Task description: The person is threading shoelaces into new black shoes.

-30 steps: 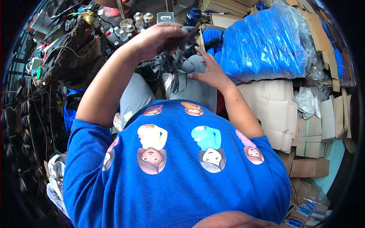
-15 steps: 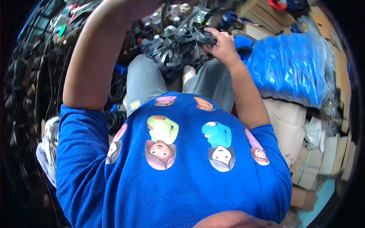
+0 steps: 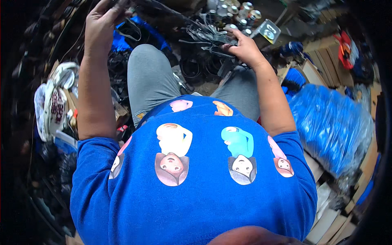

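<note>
— So, where to find the black strips [image 3: 210, 36]?
— Up ahead, near the knees [image 3: 148, 63], bunched at the right hand [image 3: 246, 50], with a few running out toward the left hand [image 3: 101, 26].
— And how held?
— On the right, thumb and fingers partly closed around the clump; on the left, fingertips pinched together near the top edge, seemingly on strip ends.
— How far along?
— Probably partway: some strips stretched lengthwise between both hands, the rest left in a tangle.
— And farther out?
— Bottles [image 3: 222, 11] just beyond, a blue plastic-wrapped bundle [image 3: 332, 126] off right, a white bag [image 3: 55, 110] off left.
</note>
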A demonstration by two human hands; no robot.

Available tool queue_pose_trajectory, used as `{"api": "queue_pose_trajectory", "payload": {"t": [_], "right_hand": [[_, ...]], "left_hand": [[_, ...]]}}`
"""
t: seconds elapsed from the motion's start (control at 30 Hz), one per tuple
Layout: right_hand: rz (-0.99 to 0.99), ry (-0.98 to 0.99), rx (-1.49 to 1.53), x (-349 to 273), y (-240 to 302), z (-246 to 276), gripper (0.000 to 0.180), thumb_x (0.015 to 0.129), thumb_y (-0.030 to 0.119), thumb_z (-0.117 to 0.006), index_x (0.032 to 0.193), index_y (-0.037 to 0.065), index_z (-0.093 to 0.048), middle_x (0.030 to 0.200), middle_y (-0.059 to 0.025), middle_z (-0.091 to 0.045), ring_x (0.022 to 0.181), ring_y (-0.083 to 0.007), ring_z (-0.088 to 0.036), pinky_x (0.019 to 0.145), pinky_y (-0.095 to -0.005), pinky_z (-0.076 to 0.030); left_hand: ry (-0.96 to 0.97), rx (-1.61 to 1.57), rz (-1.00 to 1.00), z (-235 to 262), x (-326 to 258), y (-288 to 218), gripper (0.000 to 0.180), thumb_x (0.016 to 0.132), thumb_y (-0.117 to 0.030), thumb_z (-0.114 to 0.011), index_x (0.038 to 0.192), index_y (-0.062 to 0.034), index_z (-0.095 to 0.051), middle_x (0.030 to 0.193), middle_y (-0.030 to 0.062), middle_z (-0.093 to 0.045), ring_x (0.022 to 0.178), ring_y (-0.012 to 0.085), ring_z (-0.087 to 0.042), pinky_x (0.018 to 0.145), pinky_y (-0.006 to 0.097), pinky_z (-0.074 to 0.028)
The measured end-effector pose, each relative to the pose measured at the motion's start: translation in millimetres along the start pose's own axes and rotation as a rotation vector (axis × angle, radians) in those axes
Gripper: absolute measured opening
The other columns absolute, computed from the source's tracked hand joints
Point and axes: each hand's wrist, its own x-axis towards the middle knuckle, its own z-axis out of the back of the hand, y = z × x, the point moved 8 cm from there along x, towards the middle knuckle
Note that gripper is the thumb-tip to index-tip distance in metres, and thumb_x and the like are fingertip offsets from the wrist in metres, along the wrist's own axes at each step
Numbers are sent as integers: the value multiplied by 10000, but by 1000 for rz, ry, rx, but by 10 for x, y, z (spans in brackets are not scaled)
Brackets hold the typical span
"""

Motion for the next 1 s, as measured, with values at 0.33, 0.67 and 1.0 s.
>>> {"api": "queue_pose_trajectory", "payload": {"t": [0.33, 0.67, 1.0], "right_hand": [[-249, 584, 748, 373, 178, -1075, 358, 781, 107, -660, 1120, 1, -621, 959, -34, -665, 839, -96, -601, 766, -235, -470], [253, 193, -111, 502, 290, -1293, 305, 753, 107, -596, 1050, 82, -660, 980, -131, -644, 873, -269, -608, 818, -353, -468], [-138, 501, 913, 303, 1027, -1255, 244, 921, 214, -496, 1108, 66, -554, 1002, -83, -647, 868, -169, -633, 768, -300, -477]], "left_hand": [[-540, 74, 115, 1550, -996, 196, 160, 886, -107, -635, 1034, -63, -676, 873, 30, -691, 706, 102, -642, 581, 185, -425], [-730, -86, 148, 2027, -1469, 112, 151, 908, -126, -604, 1055, -93, -610, 860, 27, -646, 739, 205, -669, 592, 269, -487], [146, 1156, 185, 1295, -1228, 213, 676, 789, -273, -717, 1370, -89, -424, 1372, 122, -445, 1250, 257, -439, 883, 337, -496]]}}
